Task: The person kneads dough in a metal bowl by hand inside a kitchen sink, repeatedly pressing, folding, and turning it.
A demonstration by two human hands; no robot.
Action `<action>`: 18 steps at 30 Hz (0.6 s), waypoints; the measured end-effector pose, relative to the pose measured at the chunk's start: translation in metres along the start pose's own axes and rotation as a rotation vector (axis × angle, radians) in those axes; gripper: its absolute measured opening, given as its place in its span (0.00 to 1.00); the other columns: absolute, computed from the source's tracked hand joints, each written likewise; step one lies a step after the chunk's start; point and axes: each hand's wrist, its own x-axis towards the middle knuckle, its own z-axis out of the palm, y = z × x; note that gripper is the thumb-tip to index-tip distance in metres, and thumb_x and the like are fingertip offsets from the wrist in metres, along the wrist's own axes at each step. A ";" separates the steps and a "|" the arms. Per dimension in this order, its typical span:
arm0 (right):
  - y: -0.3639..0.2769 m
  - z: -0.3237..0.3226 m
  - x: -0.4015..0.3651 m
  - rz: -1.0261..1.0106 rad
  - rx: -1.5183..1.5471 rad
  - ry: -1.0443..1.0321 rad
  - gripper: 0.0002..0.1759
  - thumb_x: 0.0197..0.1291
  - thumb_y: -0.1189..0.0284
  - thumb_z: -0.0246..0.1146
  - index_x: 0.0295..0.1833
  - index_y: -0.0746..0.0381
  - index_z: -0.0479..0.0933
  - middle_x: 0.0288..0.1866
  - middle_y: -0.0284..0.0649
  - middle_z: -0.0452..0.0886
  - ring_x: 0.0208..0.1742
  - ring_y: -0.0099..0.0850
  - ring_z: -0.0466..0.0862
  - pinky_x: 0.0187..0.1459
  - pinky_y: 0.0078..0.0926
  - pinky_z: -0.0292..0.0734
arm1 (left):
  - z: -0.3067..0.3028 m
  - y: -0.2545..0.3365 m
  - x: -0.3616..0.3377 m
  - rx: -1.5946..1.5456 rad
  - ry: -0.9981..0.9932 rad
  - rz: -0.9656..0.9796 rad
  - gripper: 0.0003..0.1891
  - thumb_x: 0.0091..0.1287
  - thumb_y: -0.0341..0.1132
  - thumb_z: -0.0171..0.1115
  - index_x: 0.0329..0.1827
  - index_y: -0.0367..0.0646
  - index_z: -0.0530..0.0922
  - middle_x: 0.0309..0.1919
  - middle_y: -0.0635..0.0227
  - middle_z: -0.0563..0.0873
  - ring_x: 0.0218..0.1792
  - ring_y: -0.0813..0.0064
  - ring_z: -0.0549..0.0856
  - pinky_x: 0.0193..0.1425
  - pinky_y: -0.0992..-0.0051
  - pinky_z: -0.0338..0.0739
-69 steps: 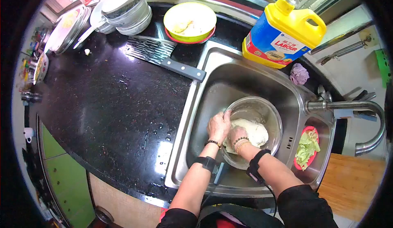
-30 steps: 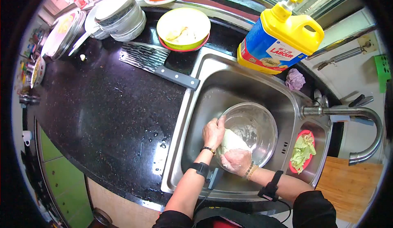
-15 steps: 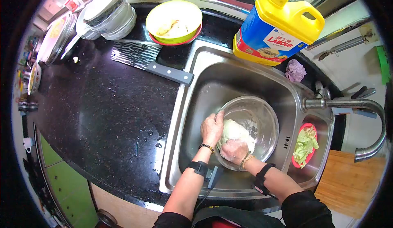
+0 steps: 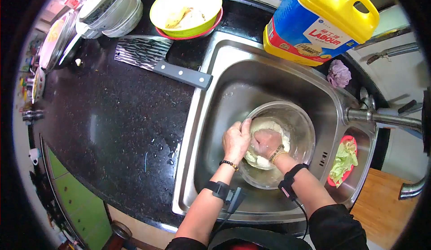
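Note:
A metal bowl [image 4: 301, 115] stands in the large sink basin, with a pale lump of dough [image 4: 260, 161] inside and whitish smears on its wall. My left hand [image 4: 236, 140] grips the bowl's left rim, thumb along the edge. Pressed down into the dough, my right hand [image 4: 268, 143] is closed like a fist; its fingertips are hidden, so I cannot see how much dough is between them.
A cleaver [image 4: 166, 66] lies on the black counter, its handle reaching the sink's edge. Behind stand a yellow-green bowl [image 4: 197, 25] and a yellow detergent jug [image 4: 314, 30]. The faucet [image 4: 381, 117] and leafy greens [image 4: 343, 162] are on the right.
The view has shifted slightly. My right fist has moved up toward the far side of the dough and pushed in, and the dough looks flatter. My left hand stays on the rim.

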 end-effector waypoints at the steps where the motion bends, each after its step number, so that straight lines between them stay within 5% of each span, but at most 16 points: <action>1: 0.005 0.002 0.002 -0.029 0.032 0.056 0.10 0.44 0.65 0.58 0.16 0.55 0.72 0.18 0.38 0.75 0.22 0.38 0.77 0.25 0.36 0.72 | 0.001 0.000 0.000 -0.026 -0.003 -0.010 0.25 0.63 0.54 0.50 0.23 0.37 0.74 0.24 0.46 0.79 0.30 0.44 0.78 0.33 0.54 0.70; 11: 0.031 0.008 0.015 -0.120 0.112 0.285 0.12 0.47 0.65 0.57 0.15 0.56 0.70 0.16 0.39 0.74 0.20 0.41 0.75 0.23 0.39 0.69 | 0.002 -0.003 0.003 0.002 0.007 0.057 0.26 0.64 0.55 0.48 0.24 0.38 0.76 0.24 0.47 0.79 0.30 0.45 0.79 0.34 0.56 0.70; 18: 0.035 -0.032 -0.009 -0.012 0.219 0.177 0.13 0.52 0.62 0.56 0.32 0.61 0.74 0.39 0.48 0.77 0.42 0.46 0.76 0.42 0.42 0.69 | -0.002 0.000 0.003 0.035 -0.018 0.040 0.26 0.63 0.55 0.48 0.24 0.38 0.76 0.23 0.48 0.80 0.31 0.48 0.80 0.34 0.57 0.71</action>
